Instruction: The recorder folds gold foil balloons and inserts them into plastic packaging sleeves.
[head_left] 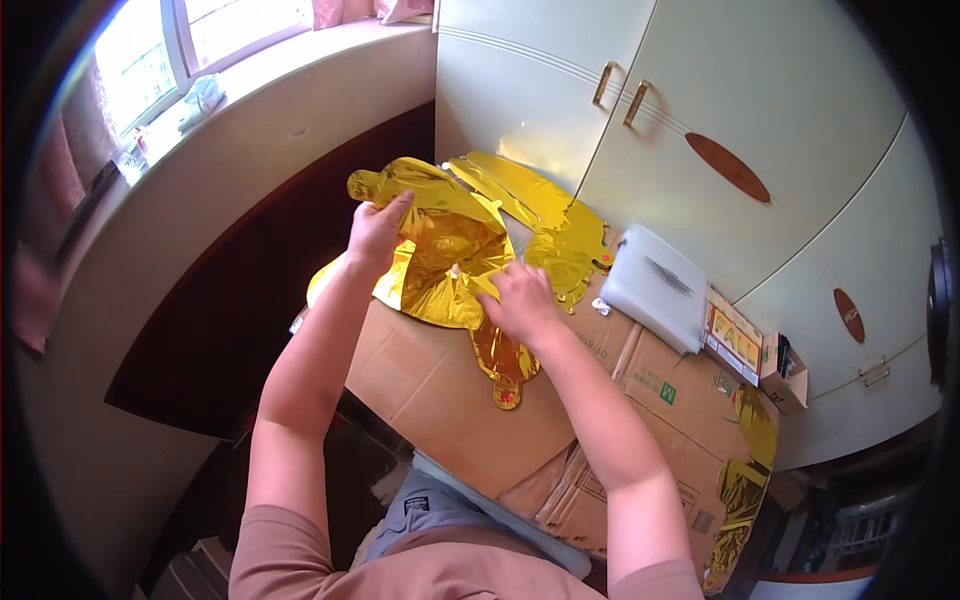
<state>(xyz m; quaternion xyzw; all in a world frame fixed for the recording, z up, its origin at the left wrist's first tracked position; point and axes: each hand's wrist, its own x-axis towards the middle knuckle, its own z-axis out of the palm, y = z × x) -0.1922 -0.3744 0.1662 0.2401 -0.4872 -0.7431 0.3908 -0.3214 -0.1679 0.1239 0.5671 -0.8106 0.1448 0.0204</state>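
Two bare hands, head view: both grip one shiny sheet, the left reaching a little farther out than the right.
Left hand (374,238): fingers clamped on the sheet's left edge, thumb on top; the other fingertips are mostly hidden.
Right hand (522,302): thumb and forefinger drawn together on the sheet's lower right side.
Gold foil sheet (428,292): crumpled, spanning the gap between both sets of fingers, a rounded tab poking out above the left thumb.
Foil strip (503,372): round-tipped, just below the right fingers, over the cardboard.
Flat gold foil (568,255): beyond the right fingers, lying toward the cabinet.
Cardboard (440,395): under and nearer the body than the fingers, brown, in several overlapping pieces.
Plastic case (650,290): whitish, well to the right of the right fingers.
Printed carton (733,338): past the case, beside a small open box (790,378).
Other gold foil (740,490): well apart from the right fingers, at the cardboard's right end.
Cabinet (780,90): pale, beyond the fingers, with metal handles.
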